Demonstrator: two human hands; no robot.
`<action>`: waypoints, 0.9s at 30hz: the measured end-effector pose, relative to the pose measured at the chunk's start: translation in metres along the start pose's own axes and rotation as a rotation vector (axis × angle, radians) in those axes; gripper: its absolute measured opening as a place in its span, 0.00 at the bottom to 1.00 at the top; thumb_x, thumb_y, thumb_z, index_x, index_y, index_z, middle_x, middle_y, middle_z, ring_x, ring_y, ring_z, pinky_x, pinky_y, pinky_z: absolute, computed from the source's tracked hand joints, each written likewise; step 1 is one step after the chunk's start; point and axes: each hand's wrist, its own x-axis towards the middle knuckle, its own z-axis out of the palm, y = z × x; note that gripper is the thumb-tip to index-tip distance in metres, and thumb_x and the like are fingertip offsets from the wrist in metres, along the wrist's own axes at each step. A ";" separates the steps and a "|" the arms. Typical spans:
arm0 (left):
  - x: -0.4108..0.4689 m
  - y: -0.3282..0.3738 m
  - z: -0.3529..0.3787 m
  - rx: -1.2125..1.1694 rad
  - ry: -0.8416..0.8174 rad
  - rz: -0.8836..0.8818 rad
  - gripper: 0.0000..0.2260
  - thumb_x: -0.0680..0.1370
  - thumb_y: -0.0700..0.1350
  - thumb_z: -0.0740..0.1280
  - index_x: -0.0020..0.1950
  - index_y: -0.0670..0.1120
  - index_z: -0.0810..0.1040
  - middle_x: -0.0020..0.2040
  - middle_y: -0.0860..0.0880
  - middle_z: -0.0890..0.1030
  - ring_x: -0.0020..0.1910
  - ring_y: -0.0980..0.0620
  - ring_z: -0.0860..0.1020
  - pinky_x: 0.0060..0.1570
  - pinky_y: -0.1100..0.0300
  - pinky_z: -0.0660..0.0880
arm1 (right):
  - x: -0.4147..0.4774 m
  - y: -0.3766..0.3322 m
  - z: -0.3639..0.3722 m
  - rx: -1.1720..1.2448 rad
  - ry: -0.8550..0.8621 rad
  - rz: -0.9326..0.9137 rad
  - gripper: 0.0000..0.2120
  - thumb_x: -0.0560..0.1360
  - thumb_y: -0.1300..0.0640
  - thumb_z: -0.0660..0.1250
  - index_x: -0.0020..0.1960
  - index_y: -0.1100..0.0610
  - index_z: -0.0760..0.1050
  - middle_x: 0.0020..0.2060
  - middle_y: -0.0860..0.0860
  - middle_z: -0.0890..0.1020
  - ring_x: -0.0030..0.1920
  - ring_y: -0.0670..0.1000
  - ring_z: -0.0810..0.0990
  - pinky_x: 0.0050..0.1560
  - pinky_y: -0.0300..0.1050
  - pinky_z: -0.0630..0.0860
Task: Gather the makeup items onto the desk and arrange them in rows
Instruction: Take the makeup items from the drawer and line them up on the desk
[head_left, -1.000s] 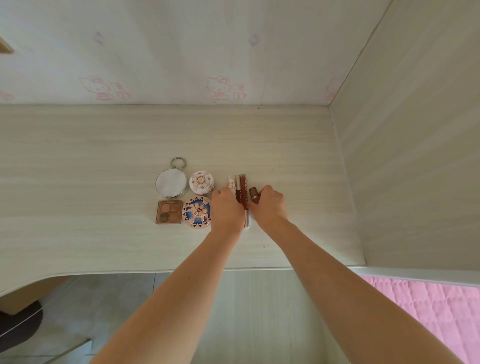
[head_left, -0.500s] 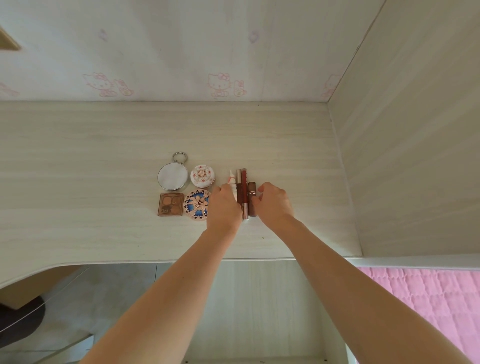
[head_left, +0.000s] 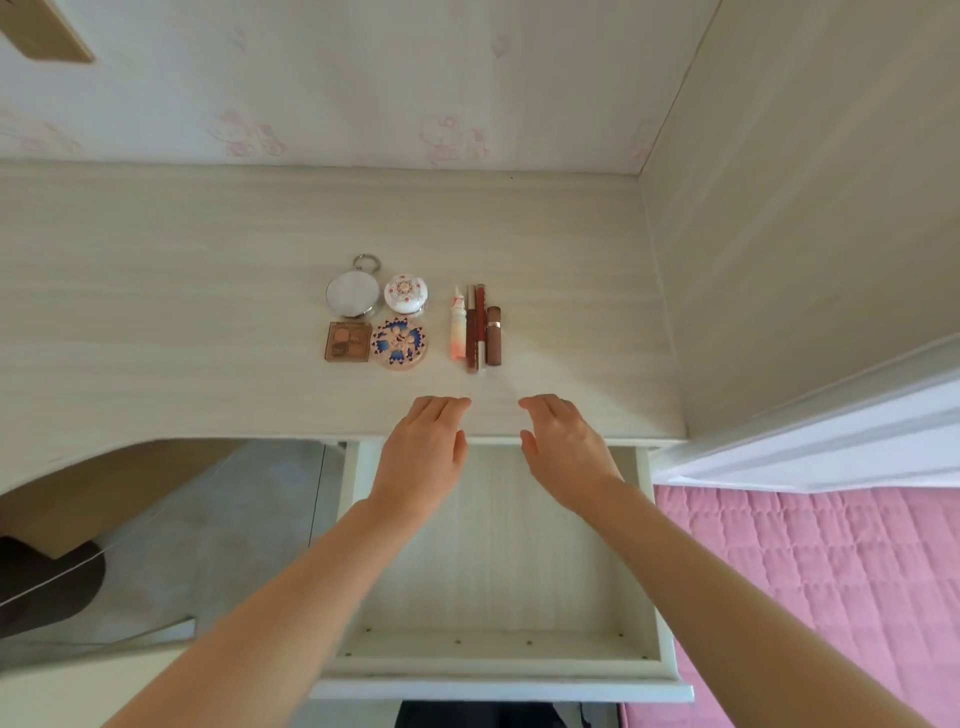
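Head view, left hand (head_left: 423, 452) and right hand (head_left: 563, 449) over surface (head_left: 156, 312) edge, fingers relaxed, holding nothing, open drawer (head_left: 493, 654) below, lip tubes (head_left: 478, 327) and compacts (head_left: 376, 319) beyond.

— "Where was there room on the desk (head_left: 156, 322)?"
— "Bare wood lay left of the compacts (head_left: 399, 343) and behind them, with a narrow lane between them and the tubes (head_left: 474, 332)."
— "Obstacles?"
— "The side panel (head_left: 805, 270) walled the right; the open drawer (head_left: 488, 660) jutted out in front."
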 end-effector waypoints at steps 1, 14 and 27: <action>-0.015 0.003 0.003 -0.005 0.003 -0.002 0.17 0.72 0.35 0.69 0.60 0.41 0.77 0.52 0.46 0.82 0.55 0.45 0.78 0.47 0.53 0.80 | -0.014 0.002 0.006 -0.004 0.011 -0.025 0.18 0.79 0.58 0.59 0.68 0.57 0.67 0.64 0.51 0.73 0.66 0.52 0.69 0.58 0.45 0.74; -0.206 0.035 0.058 -0.119 -0.325 -0.164 0.22 0.81 0.50 0.59 0.75 0.48 0.62 0.69 0.50 0.71 0.69 0.52 0.67 0.67 0.60 0.64 | -0.180 0.030 0.092 -0.004 -0.201 -0.127 0.19 0.80 0.52 0.60 0.69 0.57 0.68 0.64 0.51 0.74 0.67 0.50 0.70 0.60 0.41 0.72; -0.244 0.001 0.095 0.167 -0.450 -0.081 0.26 0.74 0.44 0.70 0.72 0.49 0.68 0.67 0.51 0.74 0.67 0.49 0.71 0.72 0.51 0.58 | -0.214 0.043 0.131 -0.209 -0.410 -0.153 0.26 0.77 0.55 0.64 0.73 0.53 0.60 0.66 0.50 0.71 0.65 0.55 0.71 0.69 0.50 0.63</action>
